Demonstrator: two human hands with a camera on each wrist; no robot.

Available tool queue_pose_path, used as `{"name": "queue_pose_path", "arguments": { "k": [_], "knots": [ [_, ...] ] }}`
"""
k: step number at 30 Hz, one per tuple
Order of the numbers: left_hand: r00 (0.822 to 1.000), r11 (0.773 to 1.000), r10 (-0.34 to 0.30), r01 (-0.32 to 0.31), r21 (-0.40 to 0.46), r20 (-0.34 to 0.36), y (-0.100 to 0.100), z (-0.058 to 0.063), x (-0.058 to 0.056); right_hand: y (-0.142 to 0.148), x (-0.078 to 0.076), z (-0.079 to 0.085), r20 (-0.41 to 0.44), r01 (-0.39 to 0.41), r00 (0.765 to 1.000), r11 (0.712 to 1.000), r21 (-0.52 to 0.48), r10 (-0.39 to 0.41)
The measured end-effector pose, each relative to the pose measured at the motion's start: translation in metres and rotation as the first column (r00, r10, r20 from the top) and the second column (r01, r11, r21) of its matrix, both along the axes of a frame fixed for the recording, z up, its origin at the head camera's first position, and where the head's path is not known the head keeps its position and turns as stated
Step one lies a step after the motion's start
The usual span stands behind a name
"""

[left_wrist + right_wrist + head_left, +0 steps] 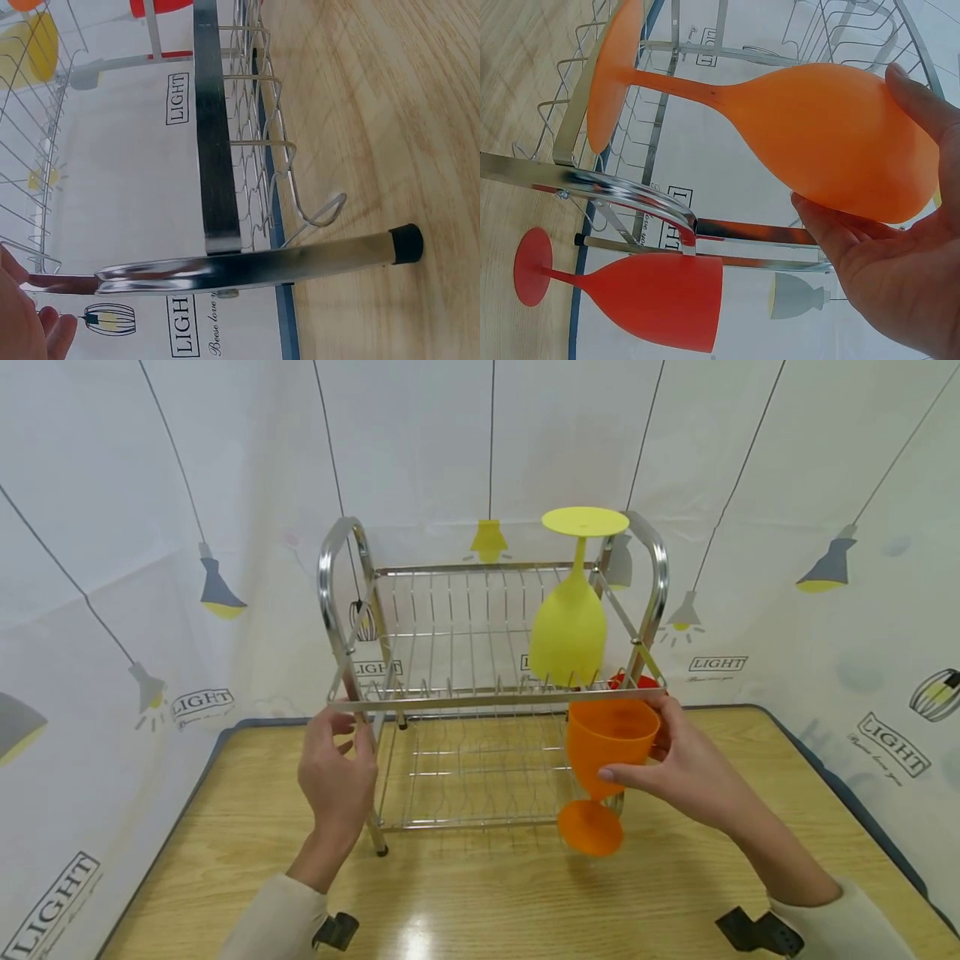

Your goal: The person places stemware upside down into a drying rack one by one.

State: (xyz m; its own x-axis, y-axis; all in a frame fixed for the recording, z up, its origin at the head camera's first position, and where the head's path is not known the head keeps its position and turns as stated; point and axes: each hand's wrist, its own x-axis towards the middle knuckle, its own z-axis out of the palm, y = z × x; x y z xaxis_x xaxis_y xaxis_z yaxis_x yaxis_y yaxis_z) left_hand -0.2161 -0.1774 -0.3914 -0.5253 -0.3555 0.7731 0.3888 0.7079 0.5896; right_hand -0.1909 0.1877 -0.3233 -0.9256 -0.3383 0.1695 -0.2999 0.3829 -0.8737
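Note:
My right hand [678,768] holds an orange plastic goblet [832,142] by its bowl, thumb on one side and fingers on the other. The goblet is upright, its foot above the table, at the front right of a two-tier metal dish rack [495,700]. Around the rack's left front post, just under the upper tier, my left hand [337,768] curls its thumb and fingers. Upside down on the right of the upper tier stands a yellow goblet [570,627]. Beside the rack's right side a red goblet [660,300] stands upright; the head view shows only its rim.
Under the rack lies a wood-grain table [480,893], with its dark rear edge close behind. A pale backdrop [450,443] printed with lamps hangs around the back and sides. The rack's lower wire tier [480,821] sits just above the tabletop.

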Motion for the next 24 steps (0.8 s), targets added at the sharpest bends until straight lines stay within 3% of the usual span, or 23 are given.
{"name": "queue_pose_path", "arguments": {
  "k": [10, 17, 24],
  "knots": [
    [0.994, 0.997, 0.080, -0.080, 0.002, -0.069, 0.005, 0.005, 0.005, -0.006, 0.000, -0.001, -0.005, 0.001, 1.000, 1.000, 0.009, -0.001],
    [0.997, 1.000, 0.017, -0.017, -0.003, -0.077, 0.012, 0.007, 0.008, -0.011, 0.000, -0.002, 0.003, -0.005, 1.000, 1.000, 0.023, 0.005],
    [0.998, 0.997, -0.065, 0.065, -0.029, 0.001, 0.020, 0.010, 0.011, -0.022, 0.000, -0.005, 0.002, 0.000, 1.000, 0.997, 0.072, 0.000]
  ]
}}
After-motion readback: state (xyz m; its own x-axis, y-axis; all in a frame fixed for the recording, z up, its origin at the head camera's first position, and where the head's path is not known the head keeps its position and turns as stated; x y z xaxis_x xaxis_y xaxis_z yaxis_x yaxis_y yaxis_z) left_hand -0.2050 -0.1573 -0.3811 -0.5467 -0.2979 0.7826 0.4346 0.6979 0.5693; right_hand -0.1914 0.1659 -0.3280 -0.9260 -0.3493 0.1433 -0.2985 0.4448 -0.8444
